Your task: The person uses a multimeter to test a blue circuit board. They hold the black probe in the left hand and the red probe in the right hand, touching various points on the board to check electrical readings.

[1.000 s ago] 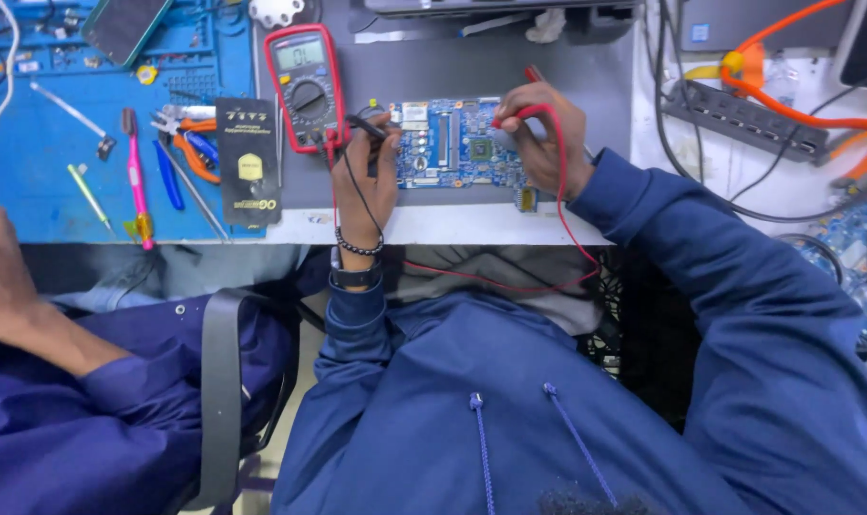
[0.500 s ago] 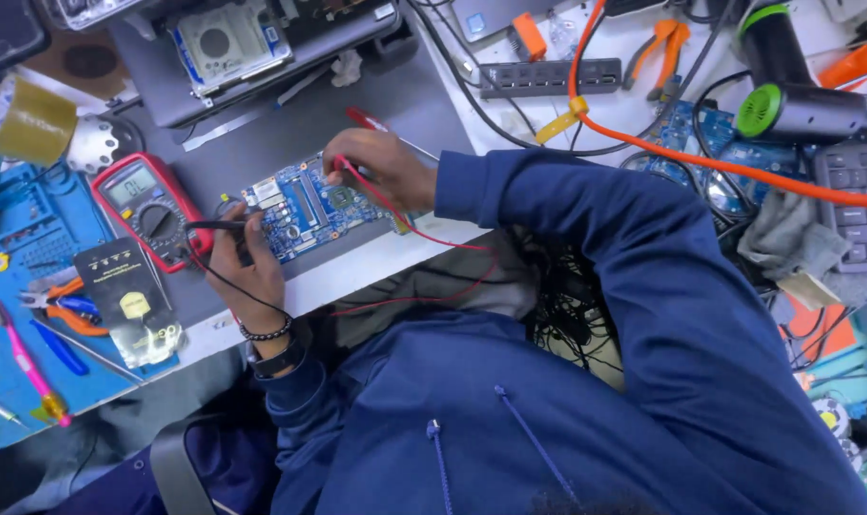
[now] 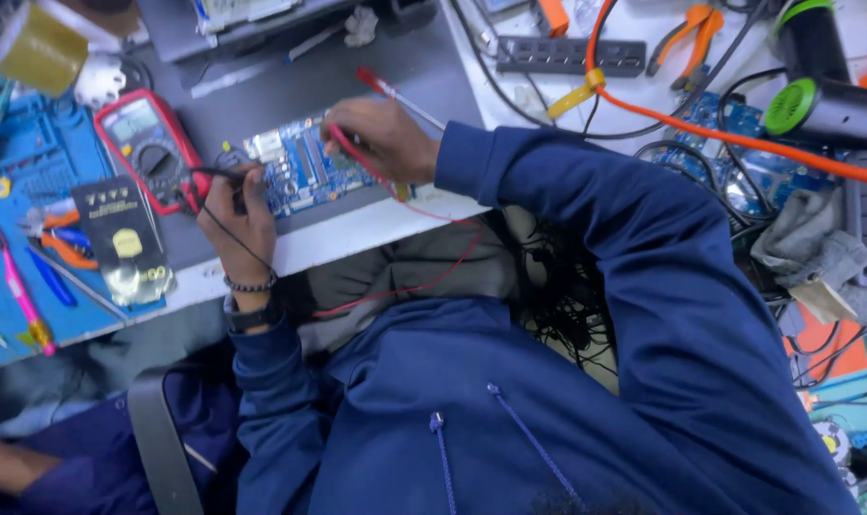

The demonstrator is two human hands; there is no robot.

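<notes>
A blue circuit board (image 3: 300,172) lies on the grey desk mat (image 3: 376,67) near the desk's front edge. My left hand (image 3: 243,215) grips a black test probe (image 3: 214,174) at the board's left end. My right hand (image 3: 381,138) holds a red test probe (image 3: 343,143) against the board's right part. The red lead (image 3: 424,277) trails down over my lap. A red multimeter (image 3: 147,148) sits just left of the board, with the black lead running from it.
A blue work mat (image 3: 33,191) at the left carries cutters, a pink brush and a small black package (image 3: 119,229). A tape roll (image 3: 38,48) sits top left. At the right are an orange cable (image 3: 720,129), pliers (image 3: 686,33), a power strip (image 3: 567,52), another blue board and tangled wires. Another person's arm (image 3: 14,463) is at lower left.
The view has swung and tilted, so the desk now slants. Both hands stay on the probes at the board, with the right hand shifted slightly along it.
</notes>
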